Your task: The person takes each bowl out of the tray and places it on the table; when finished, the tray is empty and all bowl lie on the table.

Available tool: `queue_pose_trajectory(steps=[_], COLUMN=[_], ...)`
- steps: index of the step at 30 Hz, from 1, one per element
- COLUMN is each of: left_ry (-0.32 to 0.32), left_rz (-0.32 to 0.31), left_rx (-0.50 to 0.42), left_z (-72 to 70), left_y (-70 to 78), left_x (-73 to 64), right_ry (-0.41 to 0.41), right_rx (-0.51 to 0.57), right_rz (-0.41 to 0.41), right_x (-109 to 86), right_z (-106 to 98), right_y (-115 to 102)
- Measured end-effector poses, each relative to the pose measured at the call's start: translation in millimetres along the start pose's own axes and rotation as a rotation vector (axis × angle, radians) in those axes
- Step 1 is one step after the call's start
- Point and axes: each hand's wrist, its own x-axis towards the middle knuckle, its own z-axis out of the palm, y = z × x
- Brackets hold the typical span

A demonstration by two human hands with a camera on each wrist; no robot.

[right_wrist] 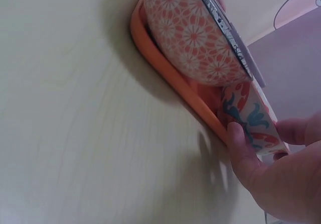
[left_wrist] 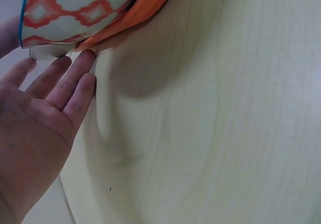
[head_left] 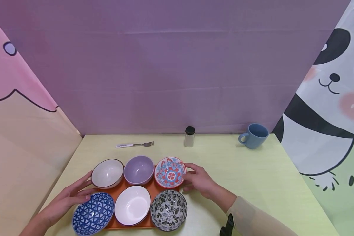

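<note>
An orange tray [head_left: 122, 187] carries several bowls in two rows. My left hand [head_left: 81, 191] lies at its left side with straight fingers [left_wrist: 75, 76] touching the tray rim [left_wrist: 150, 8], under the blue patterned bowl [head_left: 93, 213] and beside the brown-rimmed white bowl [head_left: 107, 173]. My right hand [head_left: 194, 178] is at the tray's right rear corner. Its thumb [right_wrist: 241, 143] and forefinger flank the side of the red-and-blue bowl [head_left: 170, 171], just above the tray rim [right_wrist: 165, 68]. A purple bowl [head_left: 139, 169], a plain white bowl [head_left: 132, 205] and a black floral bowl [head_left: 168, 209] fill the other places.
At the back of the pale yellow table lie a fork [head_left: 134, 144], a small black-lidded jar [head_left: 189, 136] and a blue mug [head_left: 253, 135]. Cloth walls close the table in at the back and both sides.
</note>
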Motion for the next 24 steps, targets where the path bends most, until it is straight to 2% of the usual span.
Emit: queue_pose_trajectory(steps=[7,14,20,24], left_ry=[-0.010,-0.067,-0.082,-0.068], left_rz=[0.002,0.034,0.053,0.023], left_rx=[-0.035,-0.075,-0.052,-0.006], left_z=[-0.2,-1.8,-0.5,1.5], left_y=[1.0,2.2,5.4,10.1], left_x=[0.2,-0.2,1.5,4.5], right_ry=[0.014,0.050,0.083,0.099], right_rx=[0.045,0.078,0.090,0.093], right_rz=[0.008,0.015,0.015,0.012], right_x=[1.8,0.6,-2.4,-4.9], right_z=[1.9,3.6,1.5,-3.4], right_y=[0.4,-0.3,-3.5,-6.9])
